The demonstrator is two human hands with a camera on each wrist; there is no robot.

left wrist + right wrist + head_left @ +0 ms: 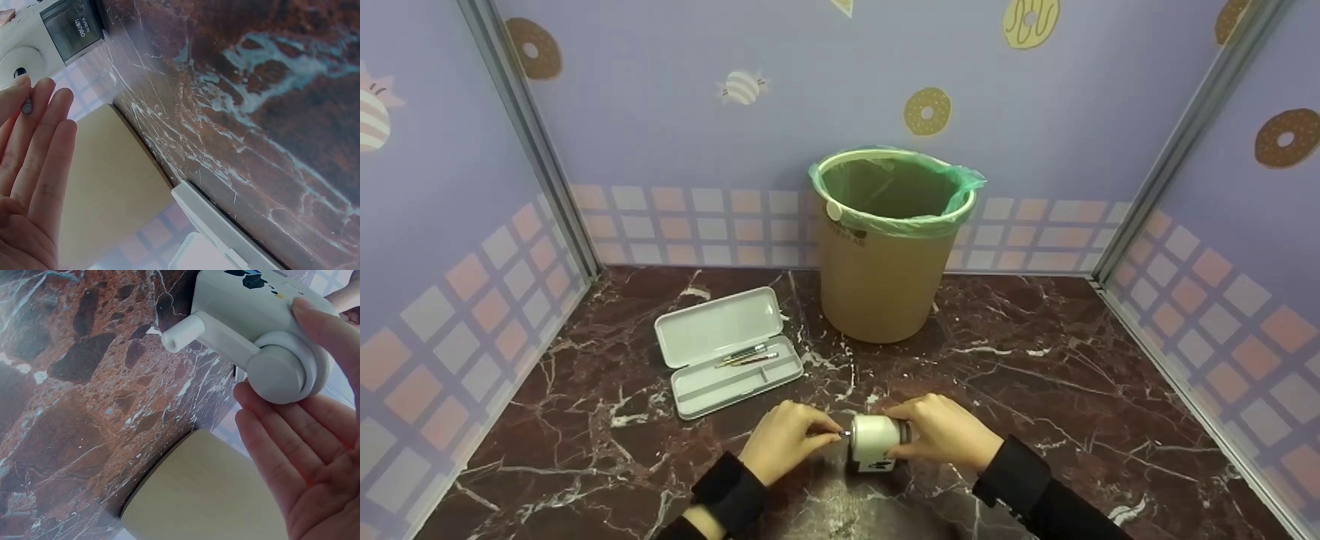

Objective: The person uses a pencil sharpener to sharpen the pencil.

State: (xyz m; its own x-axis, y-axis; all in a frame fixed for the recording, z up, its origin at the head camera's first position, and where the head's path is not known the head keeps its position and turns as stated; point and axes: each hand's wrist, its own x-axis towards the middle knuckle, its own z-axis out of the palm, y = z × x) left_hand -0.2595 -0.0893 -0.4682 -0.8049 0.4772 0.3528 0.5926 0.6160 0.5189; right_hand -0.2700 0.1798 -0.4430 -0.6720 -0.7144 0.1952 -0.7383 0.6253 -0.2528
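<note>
A cream crank pencil sharpener [874,435] stands on the marbled table between both hands. My left hand [787,439] pinches a thin pencil [26,106] between thumb and index finger, at the sharpener's round hole; only the pencil's greyish end shows. Its other fingers stretch out in the left wrist view. On the opposite side, my right hand [949,433] holds the sharpener body, thumb on its upper surface and fingers beside the crank hub. The crank handle [230,338] points away from the palm. A dark clear shavings drawer [73,28] shows low on the sharpener.
Left of the hands lies an open white pencil case [720,300] with several pencils [746,355] in it. Behind stands a tan bin [885,285] with a green liner [915,225]. Patterned panels [675,127] close off the back and both sides.
</note>
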